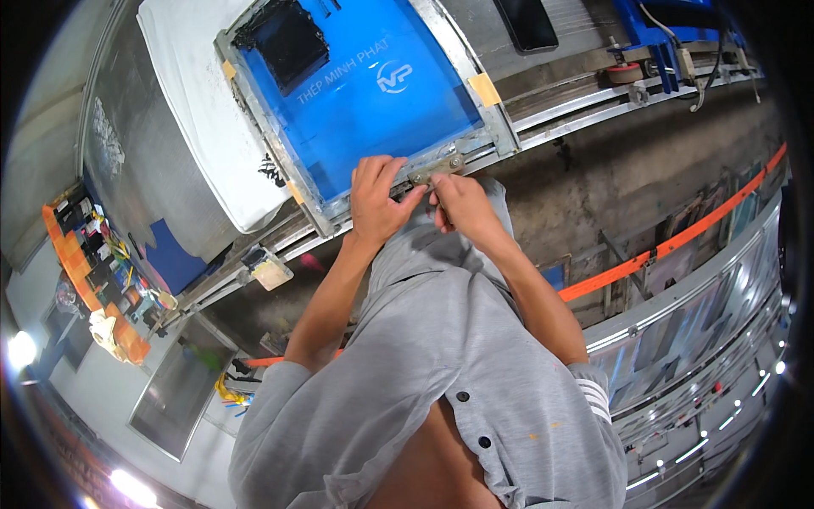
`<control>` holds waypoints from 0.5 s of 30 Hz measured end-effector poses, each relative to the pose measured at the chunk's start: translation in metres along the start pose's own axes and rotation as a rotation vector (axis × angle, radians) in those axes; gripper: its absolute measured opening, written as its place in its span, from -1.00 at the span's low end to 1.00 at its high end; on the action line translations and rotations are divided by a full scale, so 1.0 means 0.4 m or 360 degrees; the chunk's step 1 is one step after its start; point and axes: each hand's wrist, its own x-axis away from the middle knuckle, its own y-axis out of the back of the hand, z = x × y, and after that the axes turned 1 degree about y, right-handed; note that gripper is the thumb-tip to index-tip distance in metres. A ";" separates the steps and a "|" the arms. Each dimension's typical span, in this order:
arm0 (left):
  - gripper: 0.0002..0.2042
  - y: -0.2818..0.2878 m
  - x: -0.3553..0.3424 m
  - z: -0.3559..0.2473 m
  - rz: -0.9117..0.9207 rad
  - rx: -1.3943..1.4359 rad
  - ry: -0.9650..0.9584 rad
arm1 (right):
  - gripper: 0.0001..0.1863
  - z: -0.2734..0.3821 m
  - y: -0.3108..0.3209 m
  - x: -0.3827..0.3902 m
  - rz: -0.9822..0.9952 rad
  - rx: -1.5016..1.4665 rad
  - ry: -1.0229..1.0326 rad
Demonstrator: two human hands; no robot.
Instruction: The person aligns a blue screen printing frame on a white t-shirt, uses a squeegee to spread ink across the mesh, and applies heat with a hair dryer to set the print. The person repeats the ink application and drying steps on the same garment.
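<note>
Left hand (pixel 377 199), thumb spread from fingers, touches the near edge of the screen-printing frame (pixel 454 53). Right hand (pixel 462 208) curls at that frame's metal bracket (pixel 441 166), grip unclear.

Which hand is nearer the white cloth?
Left: the left hand is right of the white cloth, at the screen-printing frame; the right hand is farther right, near a bracket.
</note>
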 end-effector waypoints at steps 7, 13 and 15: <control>-0.47 0.005 0.011 0.001 0.0019 0.0037 -0.0034 | -0.62 -0.007 -0.010 -0.003 0.0206 0.0108 0.0055; -0.51 -0.010 0.000 -0.005 -0.0003 -0.0001 -0.0018 | -0.67 0.019 0.024 -0.008 0.0380 0.0078 -0.0158; -0.51 -0.002 0.007 -0.004 -0.0013 0.0055 0.0020 | -0.67 0.048 0.030 -0.009 0.0480 0.0099 -0.0261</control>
